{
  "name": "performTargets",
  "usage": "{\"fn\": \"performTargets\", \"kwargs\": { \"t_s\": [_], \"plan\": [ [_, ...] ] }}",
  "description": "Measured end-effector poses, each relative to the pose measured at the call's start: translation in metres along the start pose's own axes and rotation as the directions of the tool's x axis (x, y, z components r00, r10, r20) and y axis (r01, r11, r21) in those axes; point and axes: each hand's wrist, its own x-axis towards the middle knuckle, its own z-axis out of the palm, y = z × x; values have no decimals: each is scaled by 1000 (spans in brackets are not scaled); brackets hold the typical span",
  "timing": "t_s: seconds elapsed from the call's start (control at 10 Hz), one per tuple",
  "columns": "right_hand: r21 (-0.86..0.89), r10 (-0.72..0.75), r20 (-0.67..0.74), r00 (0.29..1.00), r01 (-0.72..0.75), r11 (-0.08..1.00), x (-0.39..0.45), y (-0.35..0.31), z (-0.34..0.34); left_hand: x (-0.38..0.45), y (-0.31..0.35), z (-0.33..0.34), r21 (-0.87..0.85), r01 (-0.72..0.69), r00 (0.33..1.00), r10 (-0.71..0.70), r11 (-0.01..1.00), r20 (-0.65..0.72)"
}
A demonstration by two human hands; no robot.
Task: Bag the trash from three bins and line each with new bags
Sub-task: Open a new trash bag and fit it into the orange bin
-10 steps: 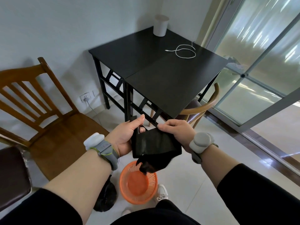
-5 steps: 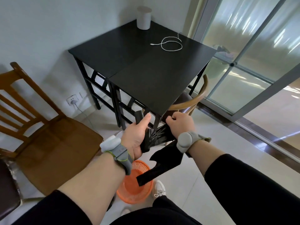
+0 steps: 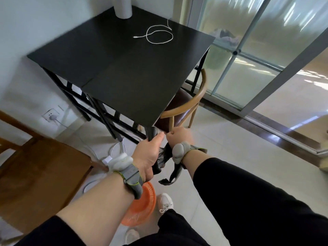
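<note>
A black plastic trash bag (image 3: 164, 157) is stretched between both hands in front of the table's near corner. My left hand (image 3: 148, 153) grips its left part, with a rolled end sticking up above the thumb. My right hand (image 3: 179, 137) grips the other part in a fist, and a loose black strip hangs below the wrist. An orange mesh bin (image 3: 142, 205) stands on the floor under my left forearm, which hides most of it. Its inside is not visible.
A black table (image 3: 115, 64) stands ahead with a white cable (image 3: 159, 35) and a white cylinder (image 3: 123, 7) on it. A round-backed chair (image 3: 191, 103) is tucked under its right side. A wooden chair (image 3: 40, 174) is at left. Glass sliding doors are at right.
The view has swung closer to the table. My hands have drawn together and pulled the folded bag into a narrower, bunched shape, with a strip now hanging below the right wrist.
</note>
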Motion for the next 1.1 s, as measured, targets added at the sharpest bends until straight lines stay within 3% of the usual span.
{"fn": "performTargets", "kwargs": {
  "t_s": [0.2, 0.3, 0.4, 0.6, 0.7, 0.9, 1.0, 1.1],
  "plan": [
    [54, 49, 114, 992, -56, 997, 41, 27, -1, 23, 5, 27, 33, 83, 994, -85, 996, 62],
    [15, 234, 113, 966, -237, 971, 54, 76, -17, 33, 24, 34, 13, 120, 988, -121, 993, 99],
    [112, 300, 68, 952, -306, 946, 73, 104, -20, 52, 38, 31, -1, 92, 994, -92, 996, -50],
    [253, 276, 72, 958, -285, 924, 95, 86, -13, 121, 25, 33, -10, 55, 985, -55, 998, -166],
    [256, 283, 176, 943, -321, 912, 109, 77, -14, 145, 28, 34, 20, 73, 954, -64, 997, -294],
    [439, 241, 296, 924, -356, 825, 123, 62, -2, 192, 39, 25, 284, 118, 884, 30, 952, -467],
    [567, 161, 370, 915, -360, 741, 129, 54, 1, 208, 54, 21, 260, 74, 883, 58, 963, -466],
    [599, 104, 379, 920, -329, 730, 133, 48, 1, 221, 62, 12, 337, 100, 885, 71, 936, -460]
  ]
}}
